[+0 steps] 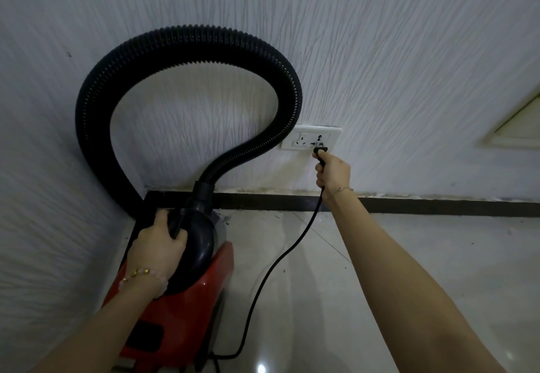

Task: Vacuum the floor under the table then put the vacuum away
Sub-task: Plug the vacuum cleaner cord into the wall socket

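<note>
Fingers (319, 174) of my right hand (333, 172) curl tight around the black plug (320, 150) at the wall socket (304, 138); my left hand (159, 239) grips the top of the red vacuum (187, 299), below its hose (187, 39).

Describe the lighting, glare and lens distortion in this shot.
Head view: dim, even light, darker toward the corners; a small bright glare spot on the glossy floor at the bottom edge; wide-angle bending curves the wall and baseboard; socket and plug look reasonably sharp.
</note>
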A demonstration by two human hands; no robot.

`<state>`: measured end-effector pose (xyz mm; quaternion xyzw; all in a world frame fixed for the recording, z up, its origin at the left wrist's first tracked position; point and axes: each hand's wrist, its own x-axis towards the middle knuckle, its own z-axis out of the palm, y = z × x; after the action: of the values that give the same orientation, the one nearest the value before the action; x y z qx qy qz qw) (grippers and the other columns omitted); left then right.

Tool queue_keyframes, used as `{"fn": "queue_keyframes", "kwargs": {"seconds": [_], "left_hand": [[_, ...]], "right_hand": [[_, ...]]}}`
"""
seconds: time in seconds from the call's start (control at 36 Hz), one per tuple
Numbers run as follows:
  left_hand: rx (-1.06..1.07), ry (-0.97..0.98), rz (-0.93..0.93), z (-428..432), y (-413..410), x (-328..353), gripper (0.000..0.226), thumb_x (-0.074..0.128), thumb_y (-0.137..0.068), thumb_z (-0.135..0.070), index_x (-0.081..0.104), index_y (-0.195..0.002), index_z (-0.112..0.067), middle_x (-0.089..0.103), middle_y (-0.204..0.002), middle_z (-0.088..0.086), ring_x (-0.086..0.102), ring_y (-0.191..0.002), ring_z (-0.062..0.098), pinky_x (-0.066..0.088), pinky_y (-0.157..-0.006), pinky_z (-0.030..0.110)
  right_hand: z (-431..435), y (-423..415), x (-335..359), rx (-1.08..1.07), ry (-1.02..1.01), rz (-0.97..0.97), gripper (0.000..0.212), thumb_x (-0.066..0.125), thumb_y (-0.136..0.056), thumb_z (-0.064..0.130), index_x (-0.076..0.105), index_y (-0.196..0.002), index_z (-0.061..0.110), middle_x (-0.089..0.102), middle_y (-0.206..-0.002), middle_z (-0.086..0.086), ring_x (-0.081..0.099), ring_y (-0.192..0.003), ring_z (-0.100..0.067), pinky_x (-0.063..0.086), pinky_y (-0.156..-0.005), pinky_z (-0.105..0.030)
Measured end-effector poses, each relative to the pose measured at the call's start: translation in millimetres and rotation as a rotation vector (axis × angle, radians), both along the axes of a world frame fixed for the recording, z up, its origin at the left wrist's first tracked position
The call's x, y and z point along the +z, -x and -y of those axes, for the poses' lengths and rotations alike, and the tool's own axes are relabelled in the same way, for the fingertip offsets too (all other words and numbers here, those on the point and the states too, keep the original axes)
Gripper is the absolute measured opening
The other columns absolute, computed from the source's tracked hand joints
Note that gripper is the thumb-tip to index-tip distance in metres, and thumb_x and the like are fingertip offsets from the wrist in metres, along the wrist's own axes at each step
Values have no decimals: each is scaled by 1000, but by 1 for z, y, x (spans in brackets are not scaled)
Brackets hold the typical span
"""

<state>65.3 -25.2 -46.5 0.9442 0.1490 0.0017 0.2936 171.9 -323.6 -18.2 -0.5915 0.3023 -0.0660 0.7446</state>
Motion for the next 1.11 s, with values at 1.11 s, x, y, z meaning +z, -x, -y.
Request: {"fn": "queue_keyframes", "kwargs": {"seconds": [1.11], "left_hand": [[-20, -1, -12, 0, 1, 2, 28, 51, -90, -23, 50, -116, -11, 59, -63, 10, 57, -54, 26, 51, -50, 33]], "right_hand": [[-9, -6, 15, -82, -39, -5, 24, 54, -89, 9, 60, -66, 6, 52, -59, -4, 41, -35, -4, 33, -33, -13]]}}
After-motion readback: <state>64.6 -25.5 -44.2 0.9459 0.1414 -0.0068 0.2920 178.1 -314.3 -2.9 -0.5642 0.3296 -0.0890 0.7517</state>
